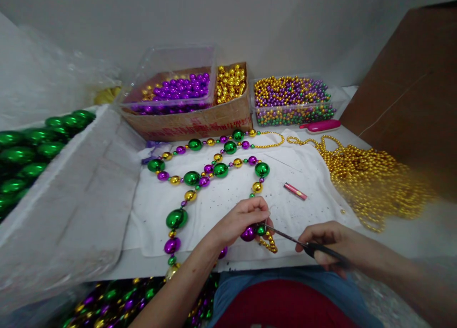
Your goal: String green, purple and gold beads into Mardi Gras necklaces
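Note:
My left hand is closed on a bead necklace, pinching it beside a purple bead and a small green bead. A short run of small gold beads hangs below those fingers. In my right hand is a pair of black-handled scissors, its thin metal blades reaching to my left fingertips. Whether the blades are apart is too small to tell. The rest of the necklace, with large green, purple and gold beads, winds over the white cloth and off the front edge.
Gold bead strands lie piled at the right, near a brown cardboard panel. A red lighter-like stick and a pink-handled tool rest nearby. Behind stand a cardboard box and a clear bead bin. Large green beads fill a left container.

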Action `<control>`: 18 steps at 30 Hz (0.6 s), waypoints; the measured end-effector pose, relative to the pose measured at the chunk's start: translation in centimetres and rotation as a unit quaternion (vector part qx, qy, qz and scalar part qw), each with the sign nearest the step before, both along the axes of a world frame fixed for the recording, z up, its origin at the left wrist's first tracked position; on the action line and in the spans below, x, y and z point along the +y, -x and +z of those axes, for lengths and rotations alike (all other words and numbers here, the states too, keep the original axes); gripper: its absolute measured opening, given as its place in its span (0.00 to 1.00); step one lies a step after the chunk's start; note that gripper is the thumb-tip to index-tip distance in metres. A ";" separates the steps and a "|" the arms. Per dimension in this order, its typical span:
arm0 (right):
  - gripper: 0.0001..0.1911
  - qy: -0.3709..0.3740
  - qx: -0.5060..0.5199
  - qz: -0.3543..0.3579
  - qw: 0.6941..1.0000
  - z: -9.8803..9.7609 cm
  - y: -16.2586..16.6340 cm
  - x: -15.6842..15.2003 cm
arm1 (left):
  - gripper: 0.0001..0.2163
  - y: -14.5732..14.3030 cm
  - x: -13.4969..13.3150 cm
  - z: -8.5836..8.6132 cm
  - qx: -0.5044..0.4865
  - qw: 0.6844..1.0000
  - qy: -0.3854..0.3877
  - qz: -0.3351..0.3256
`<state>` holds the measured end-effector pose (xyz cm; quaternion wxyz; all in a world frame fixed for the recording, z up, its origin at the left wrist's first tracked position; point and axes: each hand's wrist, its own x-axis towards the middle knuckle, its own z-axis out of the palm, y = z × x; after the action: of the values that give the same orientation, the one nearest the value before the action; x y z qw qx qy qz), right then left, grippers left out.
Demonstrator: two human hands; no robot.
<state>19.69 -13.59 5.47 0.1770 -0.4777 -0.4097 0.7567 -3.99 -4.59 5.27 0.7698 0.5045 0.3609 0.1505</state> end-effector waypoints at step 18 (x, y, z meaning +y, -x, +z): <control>0.16 -0.013 0.034 -0.026 0.999 -0.3 0.6 -0.4 | 0.08 -0.1 0.1 -0.4 -0.005 1.000 -0.009 -0.003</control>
<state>19.12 -13.97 5.16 0.2166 -0.4602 -0.4002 0.7623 -3.92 -4.48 4.87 0.7673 0.5121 0.3542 0.1535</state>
